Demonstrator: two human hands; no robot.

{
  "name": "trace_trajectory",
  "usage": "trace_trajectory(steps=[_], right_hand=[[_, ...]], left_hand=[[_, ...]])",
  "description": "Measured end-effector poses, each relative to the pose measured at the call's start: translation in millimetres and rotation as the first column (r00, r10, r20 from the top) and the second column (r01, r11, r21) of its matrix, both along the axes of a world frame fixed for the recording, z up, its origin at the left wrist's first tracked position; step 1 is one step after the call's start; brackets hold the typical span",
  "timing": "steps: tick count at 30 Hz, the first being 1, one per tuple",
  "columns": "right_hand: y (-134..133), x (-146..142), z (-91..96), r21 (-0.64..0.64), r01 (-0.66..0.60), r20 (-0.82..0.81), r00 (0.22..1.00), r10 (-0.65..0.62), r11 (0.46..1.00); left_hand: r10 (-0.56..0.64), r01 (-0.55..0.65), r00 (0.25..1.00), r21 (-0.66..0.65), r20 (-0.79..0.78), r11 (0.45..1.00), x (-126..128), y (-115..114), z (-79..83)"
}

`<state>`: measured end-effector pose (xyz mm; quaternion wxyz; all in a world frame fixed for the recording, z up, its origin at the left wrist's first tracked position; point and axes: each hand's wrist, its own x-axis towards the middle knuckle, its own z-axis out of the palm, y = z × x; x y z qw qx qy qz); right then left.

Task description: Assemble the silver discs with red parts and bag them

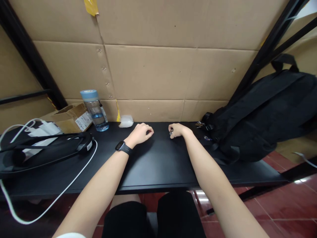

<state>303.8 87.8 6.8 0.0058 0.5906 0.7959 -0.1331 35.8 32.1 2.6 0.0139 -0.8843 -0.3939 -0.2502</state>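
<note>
My left hand (142, 133), with a dark watch (123, 147) on its wrist, hovers over or rests on the black tabletop (160, 165). Its fingers curl in and the thumb tip comes close to the index finger; whatever may be between them is hidden. To the right, across a short gap, my right hand (176, 130) is closed with bent fingers. A small grey object (170, 133) shows between its thumb and fingers, too small to name. Behind my left hand lies a small white, translucent packet (126, 121).
A water bottle (95, 110) with a blue lid, an open cardboard box (68, 117) and a black case (47, 153) with white chargers and cable stand left. A black backpack (262, 112) leans on the right, near small keys (199, 124). A cardboard wall (158, 72) closes the back.
</note>
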Motion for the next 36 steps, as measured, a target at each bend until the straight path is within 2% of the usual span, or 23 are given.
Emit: trace_trajectory(steps=[4, 6, 8, 10, 13, 16, 17, 18, 19, 21, 22, 23, 28, 32, 33, 36], right_hand=[[-5.0, -6.9, -1.4, -0.036, 0.033, 0.058, 0.998, -0.031, 0.999], [-5.3, -10.9, -4.6, -0.025, 0.075, 0.012, 0.997, -0.075, 0.997], [-3.9, -12.9, -9.4, -0.021, 0.15, -0.196, 0.969, -0.151, 0.988], [-2.0, -12.3, -14.7, -0.036, 0.209, -0.414, 0.887, -0.205, 0.977], [-0.6, -9.5, -20.5, -0.093, 0.212, -0.622, 0.751, -0.223, 0.973], [-1.3, -9.8, -20.5, -0.176, 0.162, -0.803, 0.546, -0.237, 0.971], [-1.5, -11.4, -19.8, -0.219, 0.14, -0.861, 0.438, -0.258, 0.966], [-1.7, -13.8, -19.0, -0.279, 0.12, -0.91, 0.285, -0.302, 0.953], [-1.8, -16.8, -18.7, -0.349, 0.098, -0.929, 0.096, -0.358, 0.932], [-1.8, -24.1, -19.7, -0.473, 0.042, -0.853, -0.273, -0.446, 0.88], [-1.9, -27.6, -20.9, -0.51, 0.025, -0.8, -0.383, -0.463, 0.86], [-2.0, -30.8, -22.5, -0.525, 0.027, -0.775, -0.428, -0.465, 0.851], [-2.5, -31.4, -24.6, -0.501, 0.025, -0.764, -0.482, -0.429, 0.865], [-1.3, -14.5, -20.1, -0.324, 0.119, -0.814, -0.541, -0.212, 0.939], [-0.9, -10.0, -20.0, -0.306, 0.15, -0.815, -0.552, -0.177, 0.94], [-0.1, -0.4, -22.0, -0.354, 0.155, -0.776, -0.6, -0.197, 0.922]], left_hand=[[0.008, -0.008, 1.0, -0.012, -0.012, 1.0, 0.7, -0.5, -0.4], [0.012, -0.012, 1.0, -0.022, -0.017, 1.0, 0.9, -0.7, -0.2], [0.011, -0.011, 1.0, -0.033, -0.02, 0.999, 0.7, -0.7, 0.2], [0.003, -0.004, 1.0, -0.041, -0.017, 0.999, 0.3, -0.5, 0.4], [-0.003, 0.002, 1.0, -0.043, -0.007, 0.999, 0.1, -0.2, 0.5], [-0.007, 0.007, 1.0, -0.039, 0.001, 0.999, 0.8, -0.8, 0.6], [-0.009, 0.009, 1.0, -0.037, 0.003, 0.999, 1.2, -1.1, 0.6], [-0.012, 0.013, 1.0, -0.037, 0.005, 0.999, 1.6, -1.4, 0.5], [-0.015, 0.015, 1.0, -0.039, 0.007, 0.999, 1.9, -1.6, 0.4], [-0.022, 0.022, 1.0, -0.045, 0.007, 0.999, 2.5, -1.5, -0.4], [-0.025, 0.025, 1.0, -0.048, 0.006, 0.999, 2.7, -1.3, -0.9], [-0.028, 0.029, 1.0, -0.047, 0.006, 0.998, 2.8, -0.9, -1.6], [-0.031, 0.03, 0.999, -0.033, -0.011, 0.999, 2.9, 0.7, -4.9], [-0.033, 0.032, 0.999, -0.046, -0.022, 0.998, 4.6, -0.2, -6.3], [-0.034, 0.033, 0.999, -0.048, -0.021, 0.998, 5.6, -0.8, -6.4], [-0.045, 0.044, 0.999, -0.048, -0.023, 0.998, 9.0, -3.1, -5.9]])
